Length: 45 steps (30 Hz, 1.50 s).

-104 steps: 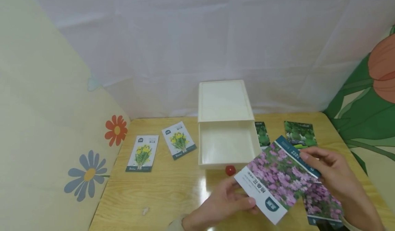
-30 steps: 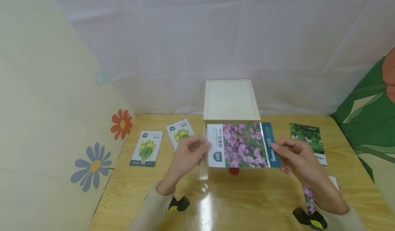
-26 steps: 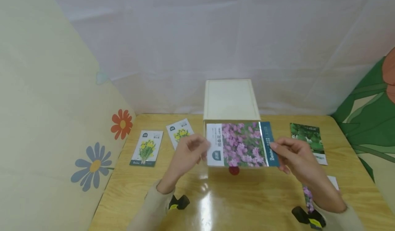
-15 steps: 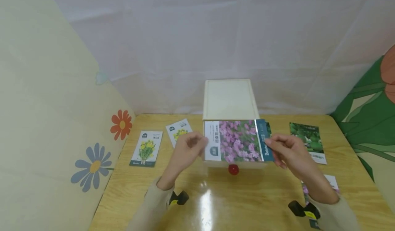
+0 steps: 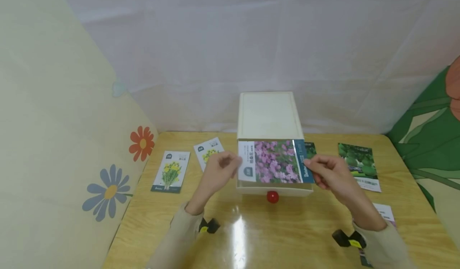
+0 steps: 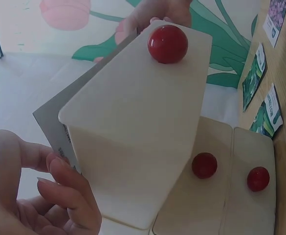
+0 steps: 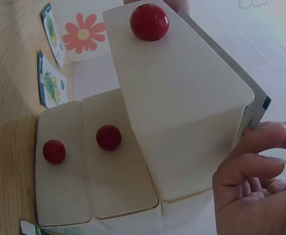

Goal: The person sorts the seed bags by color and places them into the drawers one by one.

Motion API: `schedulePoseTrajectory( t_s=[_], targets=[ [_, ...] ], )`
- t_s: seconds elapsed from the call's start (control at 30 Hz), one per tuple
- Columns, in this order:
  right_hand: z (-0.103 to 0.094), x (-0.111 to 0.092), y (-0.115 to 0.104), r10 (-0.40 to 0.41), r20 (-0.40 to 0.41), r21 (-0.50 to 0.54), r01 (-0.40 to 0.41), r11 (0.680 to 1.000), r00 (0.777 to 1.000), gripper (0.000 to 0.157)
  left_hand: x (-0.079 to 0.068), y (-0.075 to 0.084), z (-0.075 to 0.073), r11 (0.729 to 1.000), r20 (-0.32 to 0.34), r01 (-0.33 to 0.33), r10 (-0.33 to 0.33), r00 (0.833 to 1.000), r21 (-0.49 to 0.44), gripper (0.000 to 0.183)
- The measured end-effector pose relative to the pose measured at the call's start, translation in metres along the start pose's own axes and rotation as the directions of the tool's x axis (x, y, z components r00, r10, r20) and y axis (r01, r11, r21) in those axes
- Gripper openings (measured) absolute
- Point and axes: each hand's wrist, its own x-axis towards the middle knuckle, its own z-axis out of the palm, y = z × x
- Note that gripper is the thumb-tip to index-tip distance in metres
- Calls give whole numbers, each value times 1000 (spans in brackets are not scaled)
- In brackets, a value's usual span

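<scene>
Left hand (image 5: 218,171) and right hand (image 5: 332,177) pinch the ends of the flower packet (image 5: 274,162); with the open drawer (image 5: 251,190) below their fingers (image 5: 317,166), a level hold should avoid snagging its rim.

pink-flowered packet (image 5: 276,161), cream drawer (image 6: 133,112), red knob (image 6: 167,44)

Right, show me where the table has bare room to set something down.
The table is bare in front of the red knob, between the sleeves, and nearer the person than the left yellow-flower packet. It is crowded right of the drawer, with green packets and another packet partly behind the right arm.
</scene>
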Motion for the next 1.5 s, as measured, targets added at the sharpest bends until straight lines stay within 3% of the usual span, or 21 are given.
schedulePoseTrajectory(
  t_s=[0.37,1.07,1.3,1.5],
  targets=[
    [0,7,5,43,13,28,-43,999,999,33,8,-8,1,998,-20,57,-57,998,18,18],
    [-1,9,11,6,11,27,-6,1000,1000,32,13,-9,1,999,-31,34,-34,999,16,18],
    [-2,14,9,-2,-17,-53,1,999,1000,33,16,-12,0,998,-49,27,-24,998,58,18],
    [0,19,8,-1,-79,-228,-17,973,997,37,22,-15,-1,996,-57,14,-9,998,91,19]
  ],
)
